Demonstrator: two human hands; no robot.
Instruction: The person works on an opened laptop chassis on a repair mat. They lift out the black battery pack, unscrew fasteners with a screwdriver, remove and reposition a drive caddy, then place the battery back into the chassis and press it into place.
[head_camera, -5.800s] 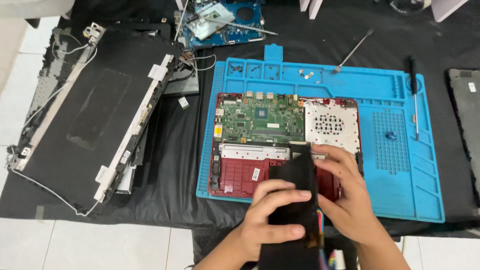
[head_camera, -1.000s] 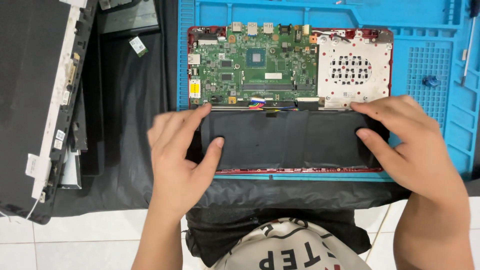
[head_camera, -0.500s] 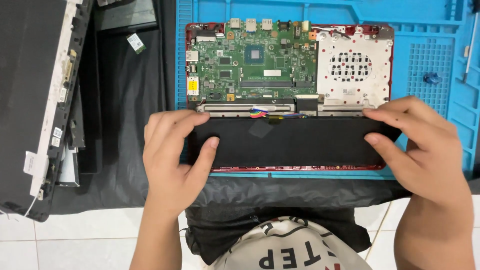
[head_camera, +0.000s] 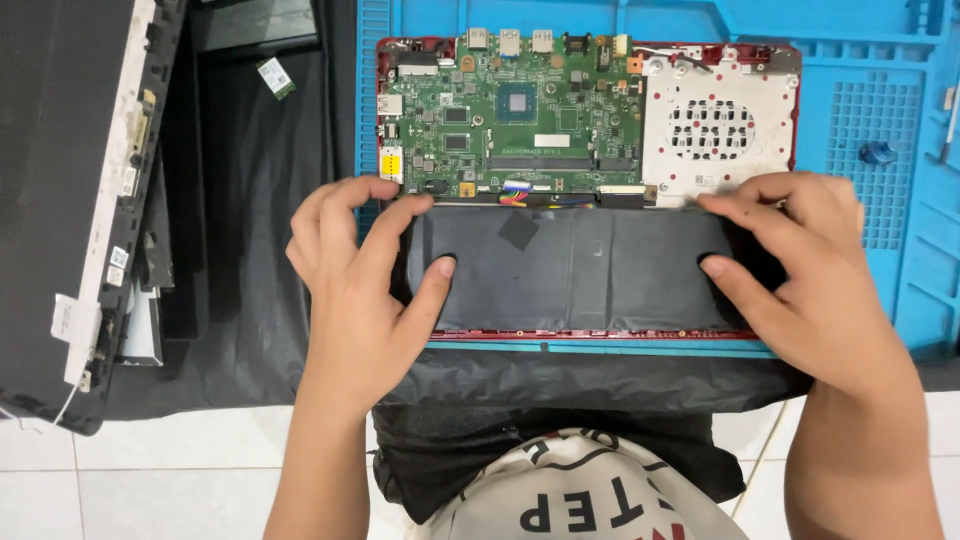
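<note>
A long flat black battery pack (head_camera: 580, 270) lies across the near half of an open red laptop base (head_camera: 600, 335). My left hand (head_camera: 355, 285) grips its left end, thumb on top and fingers curled over the far edge. My right hand (head_camera: 800, 275) holds the right end the same way. Beyond the battery sit the green motherboard (head_camera: 515, 115) and a silver metal plate with a ring of holes (head_camera: 715, 125). A bundle of coloured wires (head_camera: 515, 192) shows at the battery's far edge.
The laptop base rests on a blue repair mat (head_camera: 880, 60) over a black cloth (head_camera: 250, 230). A detached screen lid with its frame (head_camera: 70, 200) lies at left. A small green card (head_camera: 275, 77) lies on the cloth. A blue knob (head_camera: 877, 152) sits on the mat's grid.
The battery has slid a little farther toward the motherboard, and both hands moved with it. Several seconds ago I held it upright above the base.
</note>
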